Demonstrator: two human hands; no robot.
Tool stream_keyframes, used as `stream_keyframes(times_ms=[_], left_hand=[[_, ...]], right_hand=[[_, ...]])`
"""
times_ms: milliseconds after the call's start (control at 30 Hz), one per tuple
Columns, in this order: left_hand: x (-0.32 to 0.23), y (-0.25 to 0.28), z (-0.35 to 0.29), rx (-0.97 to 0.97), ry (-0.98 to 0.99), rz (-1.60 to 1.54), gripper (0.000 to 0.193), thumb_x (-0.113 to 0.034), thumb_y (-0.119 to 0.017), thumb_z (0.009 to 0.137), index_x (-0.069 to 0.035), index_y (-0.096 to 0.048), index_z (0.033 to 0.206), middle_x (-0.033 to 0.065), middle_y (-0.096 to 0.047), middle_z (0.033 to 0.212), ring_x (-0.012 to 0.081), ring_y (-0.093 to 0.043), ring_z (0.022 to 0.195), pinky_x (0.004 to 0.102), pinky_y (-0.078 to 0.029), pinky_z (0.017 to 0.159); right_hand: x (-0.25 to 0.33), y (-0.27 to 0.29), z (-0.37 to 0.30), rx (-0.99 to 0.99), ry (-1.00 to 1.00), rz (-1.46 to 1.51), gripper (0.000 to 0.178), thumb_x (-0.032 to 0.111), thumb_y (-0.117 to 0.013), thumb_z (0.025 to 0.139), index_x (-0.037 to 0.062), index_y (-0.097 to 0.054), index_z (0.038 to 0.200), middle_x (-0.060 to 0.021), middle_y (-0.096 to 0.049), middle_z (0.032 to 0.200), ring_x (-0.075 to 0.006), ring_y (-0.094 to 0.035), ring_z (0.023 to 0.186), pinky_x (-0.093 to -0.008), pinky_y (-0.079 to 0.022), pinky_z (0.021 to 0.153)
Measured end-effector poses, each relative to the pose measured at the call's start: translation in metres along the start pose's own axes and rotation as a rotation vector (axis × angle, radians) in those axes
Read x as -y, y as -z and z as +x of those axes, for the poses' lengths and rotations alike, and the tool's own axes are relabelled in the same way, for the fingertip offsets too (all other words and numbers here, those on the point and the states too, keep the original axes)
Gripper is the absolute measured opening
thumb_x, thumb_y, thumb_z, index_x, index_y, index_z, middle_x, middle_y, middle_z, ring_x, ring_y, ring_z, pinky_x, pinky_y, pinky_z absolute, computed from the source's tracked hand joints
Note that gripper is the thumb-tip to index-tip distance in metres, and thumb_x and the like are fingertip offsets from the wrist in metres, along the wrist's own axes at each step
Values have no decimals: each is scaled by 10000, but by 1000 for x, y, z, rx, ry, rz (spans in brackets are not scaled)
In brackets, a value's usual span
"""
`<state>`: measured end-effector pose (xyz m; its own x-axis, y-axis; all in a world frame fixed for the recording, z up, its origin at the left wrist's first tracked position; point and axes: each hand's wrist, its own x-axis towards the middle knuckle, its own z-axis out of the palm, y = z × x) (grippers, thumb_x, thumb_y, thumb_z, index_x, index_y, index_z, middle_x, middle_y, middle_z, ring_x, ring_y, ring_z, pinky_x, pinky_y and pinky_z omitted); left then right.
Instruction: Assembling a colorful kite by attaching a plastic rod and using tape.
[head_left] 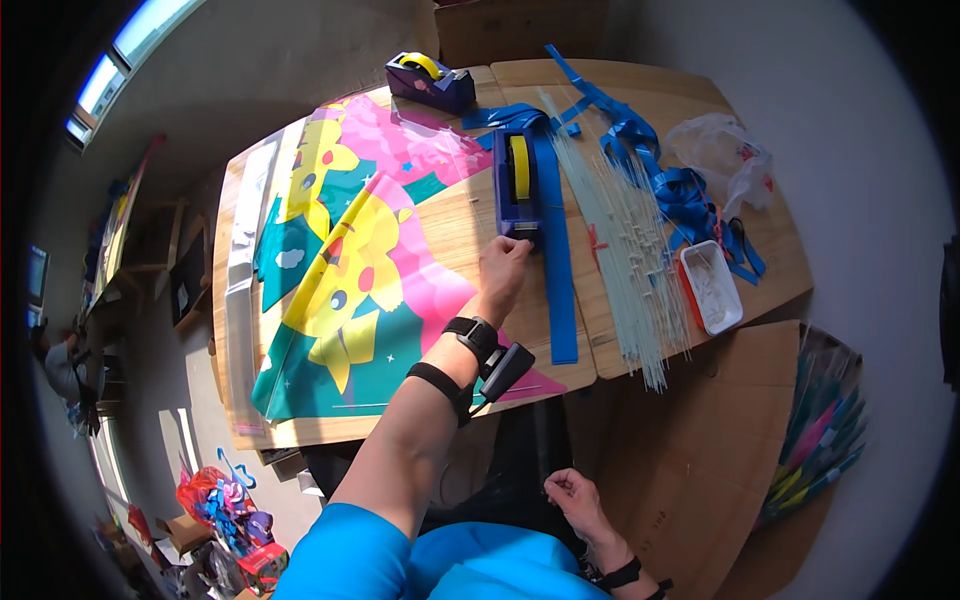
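Note:
My left hand (505, 268) reaches over the table with its fingers pinched together at the cutting end of a dark blue tape dispenser (517, 185) loaded with yellow tape. What the pinch holds is too small to make out. Low in front of my lap is my right hand (578, 505), its fingers curled and thumb against them; anything between them cannot be made out. Left of the dispenser lies a printed sheet (350, 290) in yellow, pink and teal with a cartoon figure. A similar sheet (325, 165) sits partly beneath it, farther back.
A second tape dispenser (430, 85) stands at the table's back edge. To the right lie blue ribbon (562, 270), a bundle of pale thin sticks (620, 250), a white tray (712, 290) and a clear plastic bag (725, 160). A cardboard box (690, 450) stands beside the table.

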<state>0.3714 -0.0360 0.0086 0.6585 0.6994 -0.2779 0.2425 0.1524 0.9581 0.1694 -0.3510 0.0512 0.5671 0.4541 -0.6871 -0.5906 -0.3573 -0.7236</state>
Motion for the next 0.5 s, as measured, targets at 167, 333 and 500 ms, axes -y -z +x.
stream_keyframes(times_ms=[167, 333, 500], left_hand=[[-7, 5, -18, -146, -92, 158, 242, -230, -673, 852, -9, -650, 757, 70, -595, 730, 139, -592, 681, 322, -467, 665], [-62, 82, -46, -388, -716, 300, 228, -195, -708, 827, -2, -631, 736, 88, -607, 822, 177, -556, 584, 308, -432, 566], [-67, 213, -122, -633, -802, 491, 124, -75, -678, 847, 16, -642, 771, 70, -614, 702, 146, -579, 605, 282, -452, 571]], right_hand=[[4, 4, -7, -14, 7, 41, 98, 73, -623, 888, 11, -586, 955, -18, -595, 810, -76, -553, 710, -213, -467, 657], [33, 36, -24, 7, 94, -108, 93, 66, -623, 882, -3, -598, 940, -1, -604, 823, -51, -557, 739, -198, -471, 681], [92, 29, -30, 118, 178, -363, 135, 74, -635, 851, -16, -583, 938, -22, -600, 801, -66, -556, 716, -211, -472, 663]])
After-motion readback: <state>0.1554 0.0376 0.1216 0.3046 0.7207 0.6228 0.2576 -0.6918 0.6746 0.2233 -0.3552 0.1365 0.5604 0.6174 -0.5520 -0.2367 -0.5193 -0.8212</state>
